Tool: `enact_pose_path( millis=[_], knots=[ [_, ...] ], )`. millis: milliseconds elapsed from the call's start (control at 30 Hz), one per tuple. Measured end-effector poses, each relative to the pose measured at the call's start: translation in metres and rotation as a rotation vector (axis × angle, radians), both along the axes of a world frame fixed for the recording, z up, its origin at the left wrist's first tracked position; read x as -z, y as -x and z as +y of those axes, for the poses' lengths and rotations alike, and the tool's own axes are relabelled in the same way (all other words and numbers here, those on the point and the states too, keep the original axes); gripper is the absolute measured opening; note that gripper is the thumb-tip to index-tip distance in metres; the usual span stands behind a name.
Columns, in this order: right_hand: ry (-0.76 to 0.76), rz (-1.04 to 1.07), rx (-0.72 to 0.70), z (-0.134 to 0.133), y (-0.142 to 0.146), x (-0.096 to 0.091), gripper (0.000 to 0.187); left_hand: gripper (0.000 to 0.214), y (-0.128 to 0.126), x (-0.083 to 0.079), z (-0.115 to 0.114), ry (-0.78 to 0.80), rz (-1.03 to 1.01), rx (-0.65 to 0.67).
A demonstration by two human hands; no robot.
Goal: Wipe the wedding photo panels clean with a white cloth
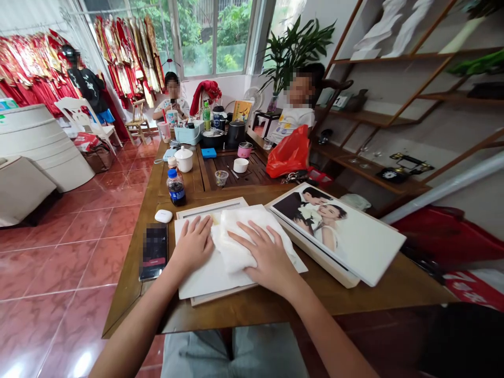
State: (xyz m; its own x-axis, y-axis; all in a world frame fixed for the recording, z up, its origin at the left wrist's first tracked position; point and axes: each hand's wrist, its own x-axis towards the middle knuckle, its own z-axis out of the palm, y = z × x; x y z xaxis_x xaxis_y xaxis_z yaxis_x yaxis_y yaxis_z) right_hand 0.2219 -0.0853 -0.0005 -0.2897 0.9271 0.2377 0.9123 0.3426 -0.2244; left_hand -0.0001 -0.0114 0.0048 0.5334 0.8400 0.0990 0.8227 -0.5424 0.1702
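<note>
A white cloth (240,236) lies on a white sheet (205,275) that covers a pale wooden picture frame (212,207) on the wooden table (275,304). My right hand (265,257) rests flat on the cloth, fingers spread, open. My left hand (193,243) lies flat on the white sheet just left of the cloth, fingers stretched out, open. To the right, a stack of white photo panels (354,247) with a wedding portrait on top sits tilted on the table.
A phone (154,251) and a white earbud case (164,216) lie at my left. A cola bottle (176,186), cups, a tea tray (244,176) and a red bag (289,153) stand farther back. Two people sit at the far end; shelves rise on the right.
</note>
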Motion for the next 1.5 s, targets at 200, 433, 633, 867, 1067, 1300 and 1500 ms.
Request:
enact_pose_path(
  millis=[200, 433, 633, 867, 1067, 1300, 1500],
  knots=[
    [-0.047, -0.019, -0.048, -0.027, -0.011, 0.002, 0.081, 0.058, -0.001, 0.003, 0.000, -0.009, -0.005, -0.005],
    [-0.020, -0.069, -0.297, -0.031, 0.003, -0.003, 0.086, 0.063, 0.003, 0.003, 0.002, 0.004, 0.087, 0.039],
    [0.053, -0.083, -0.445, -0.040, 0.027, -0.002, 0.092, 0.057, 0.003, 0.004, 0.005, -0.012, 0.107, 0.024],
    [0.033, -0.056, -0.510, -0.042, 0.041, 0.003, 0.085, 0.056, 0.004, 0.012, 0.012, -0.018, 0.100, 0.014],
    [-0.029, -0.106, -0.372, -0.046, 0.017, 0.004, 0.079, 0.055, 0.005, 0.005, 0.005, -0.014, 0.032, 0.040],
    [-0.222, -0.082, -0.185, -0.057, -0.044, 0.014, 0.068, 0.058, 0.002, 0.001, 0.002, 0.030, -0.030, 0.006],
    [-0.256, -0.078, -0.051, -0.060, -0.066, 0.020, 0.066, 0.058, 0.002, 0.001, 0.003, 0.042, -0.028, 0.014]
  ],
)
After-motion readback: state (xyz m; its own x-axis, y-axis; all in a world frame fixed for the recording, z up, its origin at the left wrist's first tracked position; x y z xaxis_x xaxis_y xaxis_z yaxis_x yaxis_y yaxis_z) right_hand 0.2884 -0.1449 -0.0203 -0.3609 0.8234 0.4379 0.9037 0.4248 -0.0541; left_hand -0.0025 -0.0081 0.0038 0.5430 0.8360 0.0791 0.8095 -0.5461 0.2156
